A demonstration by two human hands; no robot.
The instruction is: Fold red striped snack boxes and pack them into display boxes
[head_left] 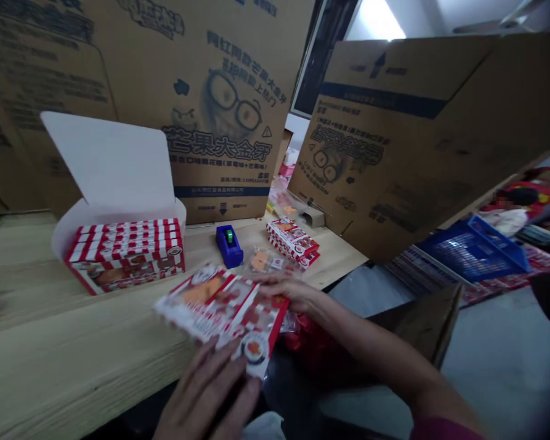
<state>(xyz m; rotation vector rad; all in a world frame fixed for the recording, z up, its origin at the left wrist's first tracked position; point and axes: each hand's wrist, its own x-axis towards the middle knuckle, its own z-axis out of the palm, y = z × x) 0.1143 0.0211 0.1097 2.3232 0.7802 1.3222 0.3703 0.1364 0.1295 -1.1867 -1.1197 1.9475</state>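
A flat red-and-white printed carton (229,308) with food pictures is tilted above the table's front edge, slightly blurred. My right hand (291,292) grips its far right edge, the fingertips partly hidden. Along the near edge my left hand (211,391) touches the carton with fingers stretched out and apart; its thumb is hard to make out. Just beyond the carton lies a clear packet of orange pieces (268,261). Behind that, a few matching cartons (293,238) are stacked. A blue tape dispenser (229,246) with green tape stands to their left.
At left, a white display box (114,159) with its lid raised holds several red-and-white cartons in a row (128,253). Large brown cardboard boxes (238,122) wall off the back of the wooden table (96,354). A blue crate (476,250) sits beyond the table at right.
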